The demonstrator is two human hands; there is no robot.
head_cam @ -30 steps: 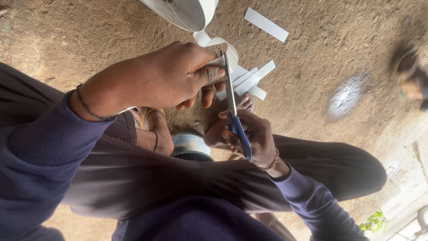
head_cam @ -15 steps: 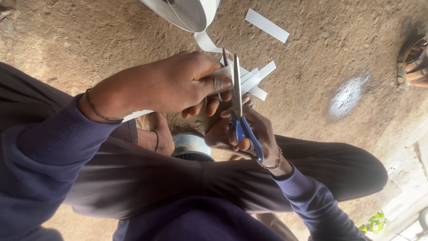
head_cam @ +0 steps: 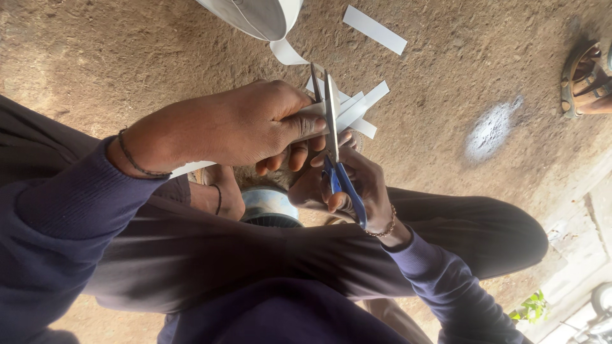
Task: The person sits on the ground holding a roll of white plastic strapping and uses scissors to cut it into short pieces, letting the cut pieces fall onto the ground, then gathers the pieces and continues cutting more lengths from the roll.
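Note:
My left hand point(head_cam: 236, 127) pinches a white paper strip point(head_cam: 312, 109) between thumb and fingers. The strip's other end sticks out under my wrist point(head_cam: 191, 168). My right hand point(head_cam: 366, 185) grips blue-handled scissors point(head_cam: 333, 121), fingers through the loops. The blades point away from me, slightly apart, and cross the strip just beside my left thumb. Several cut white strips point(head_cam: 364, 102) lie on the dirt just beyond the blades, and one more point(head_cam: 374, 29) lies farther off. A big white roll point(head_cam: 255, 14) stands at the top edge with a loose tail point(head_cam: 287, 53).
I sit on bare dirt ground point(head_cam: 127, 57) with my dark-trousered legs point(head_cam: 446, 236) crossed below my hands. A round metal tin point(head_cam: 268, 205) sits between my legs. Another person's sandalled foot point(head_cam: 583, 79) is at the right edge. A pale patch point(head_cam: 491, 130) marks the ground.
The scissors' blades have opened and shifted a little along the strip. My left hand moved slightly right with the strip. The other person's foot has come clearer into view at the right.

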